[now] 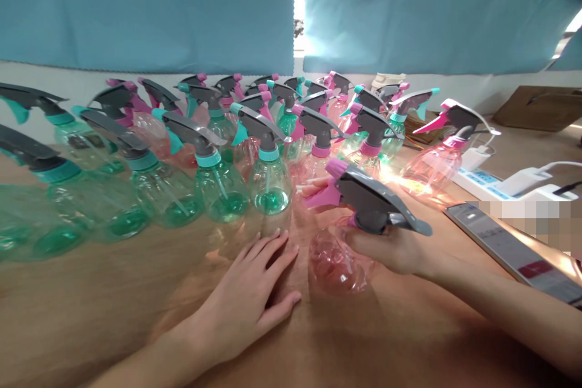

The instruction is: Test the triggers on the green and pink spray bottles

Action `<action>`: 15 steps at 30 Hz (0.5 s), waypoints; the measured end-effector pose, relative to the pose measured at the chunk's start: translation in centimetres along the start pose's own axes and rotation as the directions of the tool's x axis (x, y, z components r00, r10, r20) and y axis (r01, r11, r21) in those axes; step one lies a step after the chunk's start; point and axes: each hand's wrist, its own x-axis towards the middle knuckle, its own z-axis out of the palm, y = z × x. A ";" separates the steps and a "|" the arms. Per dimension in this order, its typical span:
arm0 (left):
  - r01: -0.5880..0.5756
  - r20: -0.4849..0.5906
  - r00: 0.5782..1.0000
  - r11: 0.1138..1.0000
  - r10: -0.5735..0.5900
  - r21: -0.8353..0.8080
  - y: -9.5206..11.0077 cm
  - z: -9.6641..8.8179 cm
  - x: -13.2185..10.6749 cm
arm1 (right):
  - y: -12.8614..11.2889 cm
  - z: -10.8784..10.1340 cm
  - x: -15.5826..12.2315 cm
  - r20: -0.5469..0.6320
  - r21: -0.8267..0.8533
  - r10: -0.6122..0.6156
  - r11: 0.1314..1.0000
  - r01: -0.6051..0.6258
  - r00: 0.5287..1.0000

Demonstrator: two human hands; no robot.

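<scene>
My right hand (pixel 386 248) is wrapped round the neck of a clear pink spray bottle (pixel 339 264) with a grey and pink trigger head. Its fingertips show behind the pink trigger, and the bottle leans a little. Flat on the wooden table (pixel 254 357) lies my left hand (pixel 254 291), fingers spread, just left of that bottle and holding nothing. In front of the left hand stands a clear green spray bottle (pixel 270 185) with a turquoise collar. Another green spray bottle (pixel 220 191) is beside it.
Several more green and pink spray bottles crowd the table behind and to the left. At right are a single pink spray bottle (pixel 431 167), a white power strip (pixel 486 182) with plugs, and a phone (pixel 513 254). A cardboard box (pixel 541 108) sits farther back, near blue blinds (pixel 150 12).
</scene>
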 end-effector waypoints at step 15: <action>-0.002 0.005 1.000 1.000 0.002 -0.007 -0.1 0.2 -0.2 | 0.0 0.1 0.2 0.065 0.161 -0.004 0.987 -0.006 0.998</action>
